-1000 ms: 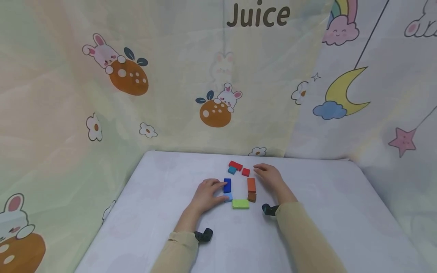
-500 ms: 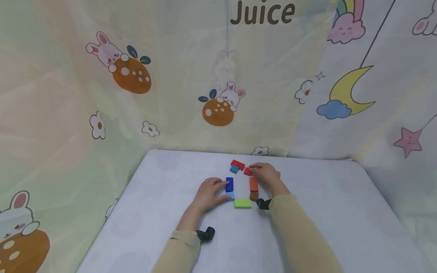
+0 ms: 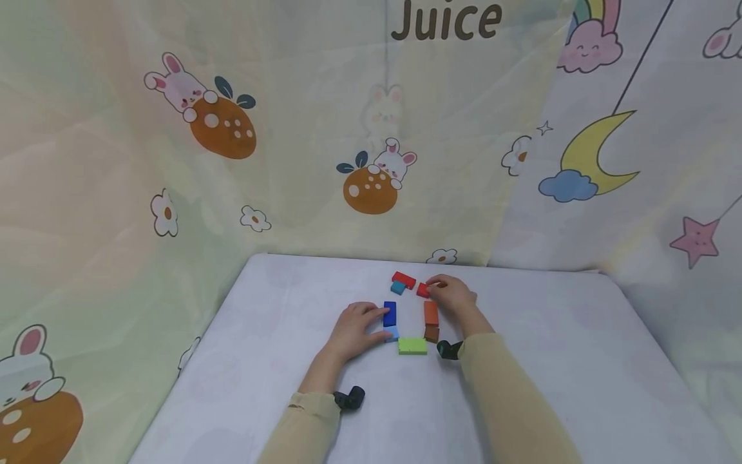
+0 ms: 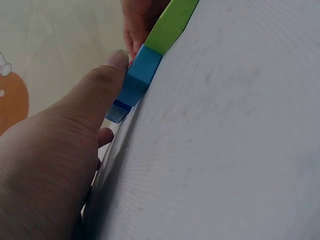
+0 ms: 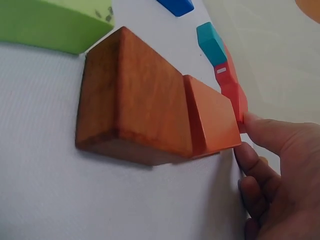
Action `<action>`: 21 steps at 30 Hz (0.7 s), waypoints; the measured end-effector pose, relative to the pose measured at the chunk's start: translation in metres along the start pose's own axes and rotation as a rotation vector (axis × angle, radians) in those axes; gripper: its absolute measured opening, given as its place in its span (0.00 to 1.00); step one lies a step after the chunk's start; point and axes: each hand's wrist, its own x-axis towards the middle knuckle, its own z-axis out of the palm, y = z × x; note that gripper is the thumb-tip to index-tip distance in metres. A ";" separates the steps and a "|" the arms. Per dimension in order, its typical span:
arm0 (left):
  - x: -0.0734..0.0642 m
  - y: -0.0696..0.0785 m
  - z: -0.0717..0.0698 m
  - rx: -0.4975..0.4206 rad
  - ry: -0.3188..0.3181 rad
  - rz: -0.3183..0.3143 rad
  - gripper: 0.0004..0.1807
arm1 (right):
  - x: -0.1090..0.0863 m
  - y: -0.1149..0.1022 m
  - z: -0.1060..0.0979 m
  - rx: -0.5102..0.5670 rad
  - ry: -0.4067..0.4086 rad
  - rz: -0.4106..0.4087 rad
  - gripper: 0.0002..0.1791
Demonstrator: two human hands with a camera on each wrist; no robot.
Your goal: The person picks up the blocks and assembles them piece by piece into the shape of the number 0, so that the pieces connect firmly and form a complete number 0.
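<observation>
Soft, even light fills the head view; the left wrist view is dimmer, the left hand [image 4: 50, 150] darkened, shadow beside it on the tabletop [image 4: 225, 150], the far wall [image 4: 60, 30] blurred.

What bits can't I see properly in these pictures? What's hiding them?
Head view: the right end of the small red block, hidden by the right hand.
Left wrist view: one end of the green block, cut off by the top edge.
Left wrist view: most of the dark blue block, behind the light blue block.
Right wrist view: the pale patch, too small to tell what it is.
</observation>
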 end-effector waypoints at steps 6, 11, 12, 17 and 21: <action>0.000 0.000 0.000 0.002 -0.002 -0.004 0.36 | 0.002 0.003 -0.001 0.007 -0.008 -0.008 0.14; 0.000 0.000 0.002 0.007 0.005 0.001 0.36 | 0.002 0.004 -0.002 0.007 -0.012 -0.017 0.15; 0.001 0.000 0.002 0.005 0.005 0.001 0.36 | 0.002 0.004 -0.002 0.008 -0.013 -0.015 0.15; 0.001 -0.001 0.002 0.000 0.005 0.000 0.36 | 0.001 0.005 -0.004 0.002 -0.017 -0.025 0.17; 0.001 -0.002 0.003 0.005 0.002 -0.001 0.36 | -0.001 0.007 -0.004 0.008 -0.028 -0.026 0.17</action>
